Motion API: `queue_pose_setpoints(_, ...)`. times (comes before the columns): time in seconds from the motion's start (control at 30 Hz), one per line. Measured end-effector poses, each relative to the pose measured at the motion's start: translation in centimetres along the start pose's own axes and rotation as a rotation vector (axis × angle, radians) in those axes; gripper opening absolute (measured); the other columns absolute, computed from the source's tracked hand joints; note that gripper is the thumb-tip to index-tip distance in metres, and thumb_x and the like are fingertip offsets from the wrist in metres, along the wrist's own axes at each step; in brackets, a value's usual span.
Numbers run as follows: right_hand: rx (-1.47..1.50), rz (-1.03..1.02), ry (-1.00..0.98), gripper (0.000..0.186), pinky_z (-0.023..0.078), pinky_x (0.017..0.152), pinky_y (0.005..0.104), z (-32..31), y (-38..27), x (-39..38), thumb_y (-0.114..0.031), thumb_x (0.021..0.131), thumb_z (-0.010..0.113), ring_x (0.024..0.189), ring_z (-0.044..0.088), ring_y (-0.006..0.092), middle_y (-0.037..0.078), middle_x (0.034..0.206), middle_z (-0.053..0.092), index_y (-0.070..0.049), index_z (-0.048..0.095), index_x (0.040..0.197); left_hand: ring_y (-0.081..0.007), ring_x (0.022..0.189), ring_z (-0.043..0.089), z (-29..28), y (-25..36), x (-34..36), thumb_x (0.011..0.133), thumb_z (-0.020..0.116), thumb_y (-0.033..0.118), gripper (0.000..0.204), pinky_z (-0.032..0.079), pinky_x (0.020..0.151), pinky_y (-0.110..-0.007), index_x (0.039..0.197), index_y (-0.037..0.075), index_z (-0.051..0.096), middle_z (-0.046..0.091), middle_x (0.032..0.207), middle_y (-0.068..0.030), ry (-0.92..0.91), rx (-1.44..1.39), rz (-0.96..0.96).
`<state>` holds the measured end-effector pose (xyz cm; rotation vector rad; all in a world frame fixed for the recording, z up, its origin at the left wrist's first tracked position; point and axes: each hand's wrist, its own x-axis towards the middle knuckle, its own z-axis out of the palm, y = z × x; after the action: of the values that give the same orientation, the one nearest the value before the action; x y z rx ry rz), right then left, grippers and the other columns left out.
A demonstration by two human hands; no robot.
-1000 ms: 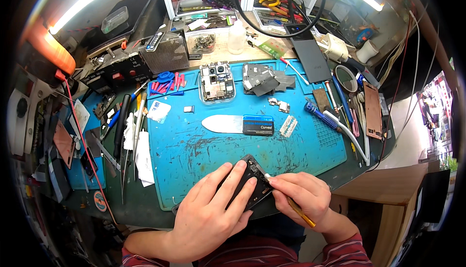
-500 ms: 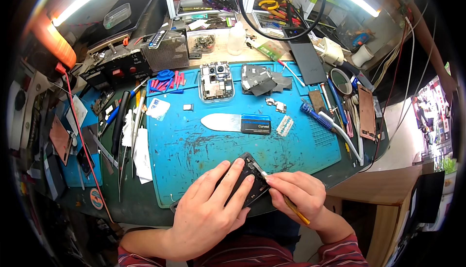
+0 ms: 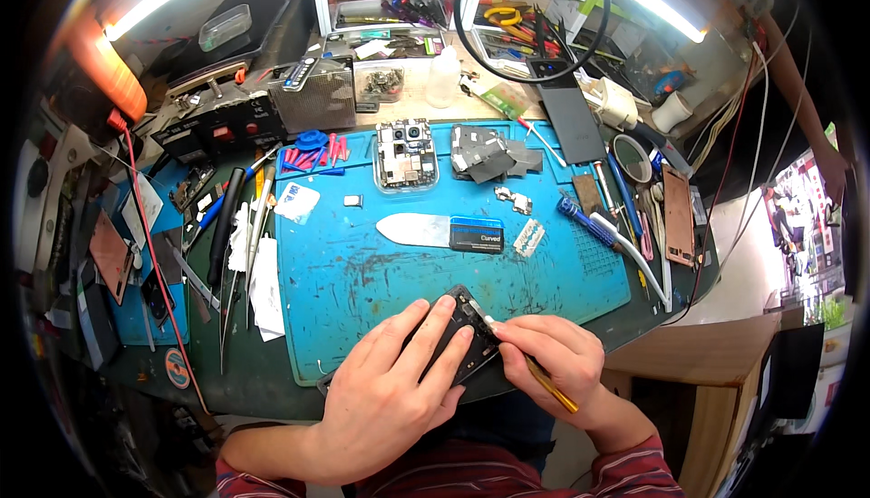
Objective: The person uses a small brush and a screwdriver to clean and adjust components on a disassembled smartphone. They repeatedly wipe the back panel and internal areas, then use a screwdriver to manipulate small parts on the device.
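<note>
A black phone frame (image 3: 475, 364) lies tilted at the mat's near edge, partly covered by my left hand (image 3: 391, 373). The fingers of that hand stretch across its face, and the thumb rests by its lower edge. In my right hand (image 3: 560, 359) is a slim gold-handled tool (image 3: 551, 386), pinched between thumb and fingers. Its pale tip meets the right side of the frame, near small parts along the upper edge; the exact contact is too small to make out. Beyond both hands lies a flat curved metal pry blade (image 3: 415, 229) with a black and blue grip.
The blue mat (image 3: 362, 308) bears an opened phone board in a clear tray (image 3: 405, 155), dark shield sheets (image 3: 489, 152), a perforated razor blade (image 3: 528, 238) and a blue-handled brush (image 3: 580, 217). Tools crowd both sides. A red cable (image 3: 154, 262) hangs at left, a black ring (image 3: 535, 77) above.
My right hand has shifted very slightly left and down, and the tool with it. My left hand and the phone frame stay almost where they were. The whole view has moved a little.
</note>
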<state>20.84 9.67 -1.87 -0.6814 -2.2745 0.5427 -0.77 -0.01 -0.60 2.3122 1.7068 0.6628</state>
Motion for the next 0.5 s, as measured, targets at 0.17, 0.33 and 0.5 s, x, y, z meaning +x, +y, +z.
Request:
queue_pose_setpoints(0.17, -0.019, 0.005, -0.018, 0.029, 0.061, 0.069, 0.0359, 0.1, -0.5, 1.0, 0.005, 0.084, 0.083, 0.081, 0.076, 0.0293, 0.015, 0.099, 0.078, 0.002, 0.077, 0.113, -0.0347, 0.135, 0.062, 0.2, 0.0, 0.0, 0.072, 0.09, 0.02, 0.069, 0.056, 0.106, -0.046, 0.138, 0.011, 0.072, 0.062, 0.154, -0.0159, 0.02, -0.002, 0.004)
queue_pose_setpoints(0.33, -0.033, 0.029, 0.024, 0.028, 0.061, 0.07, 0.0367, 0.4, -0.8, 0.1, 0.005, 0.085, 0.082, 0.082, 0.076, 0.0295, 0.015, 0.099, 0.077, 0.002, 0.078, 0.112, -0.0347, 0.135, 0.063, 0.3, -0.2, 0.0, 0.073, 0.09, 0.019, 0.069, 0.056, 0.107, -0.046, 0.139, 0.011, 0.072, 0.062, 0.154, -0.0156, 0.041, -0.016, 0.017)
queue_pose_setpoints(0.5, -0.039, 0.073, 0.044, 0.022, 0.063, 0.075, 0.0358, 0.4, -1.1, -0.4, 0.007, 0.087, 0.079, 0.083, 0.078, 0.0289, 0.015, 0.098, 0.079, 0.002, 0.079, 0.109, -0.0348, 0.134, 0.063, 0.3, -0.3, -0.1, 0.073, 0.09, 0.019, 0.067, 0.056, 0.107, -0.046, 0.138, 0.011, 0.072, 0.063, 0.153, -0.0155, 0.056, -0.015, 0.019)
